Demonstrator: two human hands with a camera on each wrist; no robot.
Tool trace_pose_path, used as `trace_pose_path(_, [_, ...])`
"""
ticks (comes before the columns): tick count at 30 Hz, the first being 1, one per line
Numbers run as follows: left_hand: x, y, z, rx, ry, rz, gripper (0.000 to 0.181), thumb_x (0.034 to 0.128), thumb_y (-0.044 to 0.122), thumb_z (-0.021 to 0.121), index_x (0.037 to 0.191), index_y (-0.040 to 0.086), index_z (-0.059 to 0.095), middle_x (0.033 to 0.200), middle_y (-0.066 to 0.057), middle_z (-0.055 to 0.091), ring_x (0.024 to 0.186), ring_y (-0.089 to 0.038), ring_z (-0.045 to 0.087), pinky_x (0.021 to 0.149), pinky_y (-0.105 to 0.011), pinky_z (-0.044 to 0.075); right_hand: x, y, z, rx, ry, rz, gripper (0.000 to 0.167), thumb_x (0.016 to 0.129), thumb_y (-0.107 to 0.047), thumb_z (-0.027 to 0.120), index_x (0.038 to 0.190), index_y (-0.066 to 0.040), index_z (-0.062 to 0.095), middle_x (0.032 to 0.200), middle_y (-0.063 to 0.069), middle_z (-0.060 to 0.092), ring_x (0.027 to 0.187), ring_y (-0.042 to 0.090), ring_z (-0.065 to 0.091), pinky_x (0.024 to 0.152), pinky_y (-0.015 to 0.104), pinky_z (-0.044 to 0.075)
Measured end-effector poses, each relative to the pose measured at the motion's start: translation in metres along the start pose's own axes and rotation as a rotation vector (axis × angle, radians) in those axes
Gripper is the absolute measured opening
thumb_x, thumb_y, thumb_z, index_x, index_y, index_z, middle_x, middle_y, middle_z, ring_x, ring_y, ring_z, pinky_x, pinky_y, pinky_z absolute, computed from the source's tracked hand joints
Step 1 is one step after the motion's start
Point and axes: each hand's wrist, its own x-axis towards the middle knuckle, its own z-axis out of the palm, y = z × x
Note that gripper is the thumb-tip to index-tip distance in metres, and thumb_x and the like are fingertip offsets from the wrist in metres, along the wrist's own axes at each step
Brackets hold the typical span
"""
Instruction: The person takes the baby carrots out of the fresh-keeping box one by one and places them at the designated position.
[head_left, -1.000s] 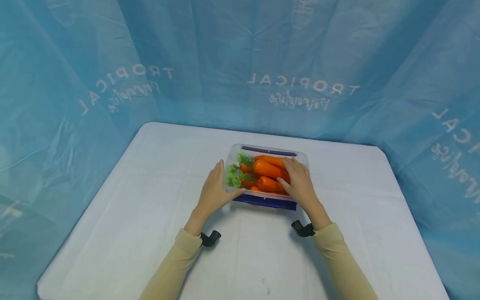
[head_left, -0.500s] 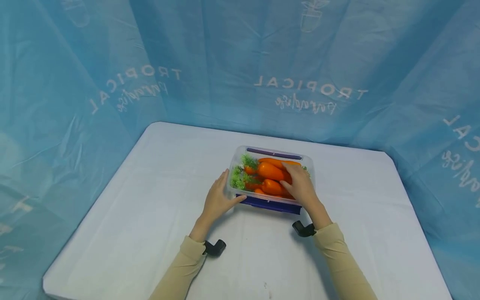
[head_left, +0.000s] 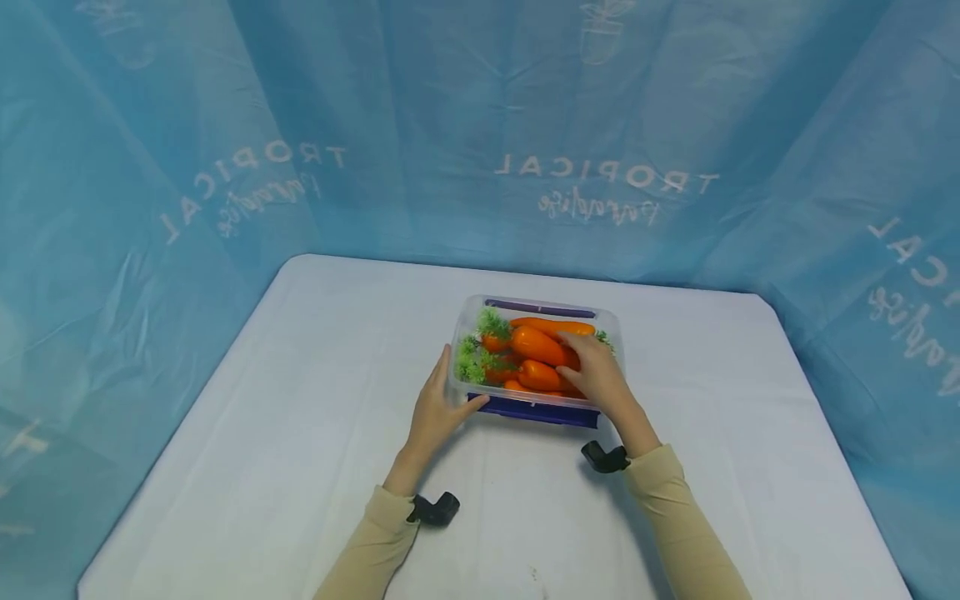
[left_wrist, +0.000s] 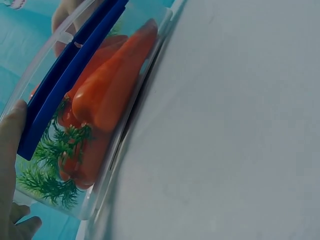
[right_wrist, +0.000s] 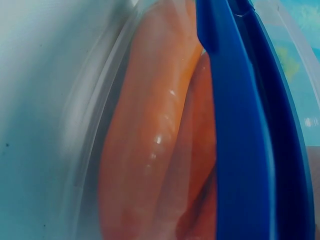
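A clear plastic food container [head_left: 540,305] with blue latch flaps stands on the table, holding several orange carrots [head_left: 536,343] with green tops [head_left: 471,367]. At its near left corner is my left hand [head_left: 433,412], thumb against the front rim and fingers fairly straight along the left side. The left wrist view shows that thumb [left_wrist: 15,120] touching the blue flap [left_wrist: 65,80]. My right hand [head_left: 603,375] reaches into the container's right half. Its thumb and fingers curl round the end of one carrot, and fingertips are partly hidden. From the right wrist, carrots [right_wrist: 145,130] show through the wall.
The container sits on a white-covered table [head_left: 262,433] towards its far edge. A blue printed curtain [head_left: 450,125] hangs behind and on both sides. Small black wrist cameras [head_left: 435,508] are strapped below both hands.
My right hand has drawn back slightly, with its fingers more bent among the carrots. My left hand has slid slightly down along the container's side. The head view has shifted a little.
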Motion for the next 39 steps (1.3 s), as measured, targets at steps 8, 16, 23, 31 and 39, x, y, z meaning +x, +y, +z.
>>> trace_pose_path(8, [0.000,-0.003,0.005,-0.055,0.025,0.021,0.103,0.0769,0.038,0.078,0.154,0.009,0.015,0.158,-0.014,0.024,0.144,-0.030,0.027,0.117,-0.047,0.028,-0.002,0.002,0.000,0.037,0.024,0.004,0.052,0.085,-0.015,0.071,0.133,-0.005,0.054,0.130,0.016,0.060,0.120,0.033,0.056,0.107,0.049,0.042])
trace_pose_path(16, [0.000,-0.003,0.005,-0.100,0.026,0.032,0.103,0.0768,0.035,0.079,0.154,0.009,0.015,0.158,-0.014,0.023,0.144,-0.031,0.027,0.117,-0.047,0.027,-0.005,-0.002,-0.004,0.084,0.057,0.007,0.045,0.086,-0.013,0.071,0.127,-0.002,0.058,0.127,0.017,0.062,0.119,0.033,0.056,0.105,0.049,0.043])
trace_pose_path(23, [-0.001,-0.004,0.005,-0.097,0.048,0.044,0.102,0.0754,0.034,0.080,0.153,0.008,0.018,0.157,-0.015,0.026,0.144,-0.031,0.029,0.117,-0.046,0.028,-0.006,0.001,-0.004,0.136,0.107,-0.067,0.042,0.084,-0.015,0.073,0.122,-0.001,0.063,0.121,0.016,0.066,0.115,0.033,0.060,0.103,0.048,0.046])
trace_pose_path(31, [-0.004,-0.004,0.006,-0.065,0.094,0.078,0.101,0.0718,0.034,0.083,0.150,0.003,0.027,0.151,-0.018,0.036,0.138,-0.033,0.038,0.112,-0.048,0.035,-0.011,-0.002,-0.010,0.219,0.231,-0.119,0.037,0.080,-0.012,0.076,0.114,0.000,0.068,0.110,0.017,0.070,0.103,0.032,0.065,0.094,0.047,0.052])
trace_pose_path(39, [-0.005,-0.004,0.005,-0.050,0.109,0.094,0.100,0.0718,0.033,0.083,0.149,0.003,0.028,0.150,-0.020,0.037,0.137,-0.035,0.040,0.111,-0.048,0.036,-0.018,-0.007,-0.028,0.281,0.355,-0.087,0.037,0.078,-0.005,0.076,0.114,-0.001,0.069,0.110,0.019,0.070,0.099,0.032,0.066,0.086,0.045,0.056])
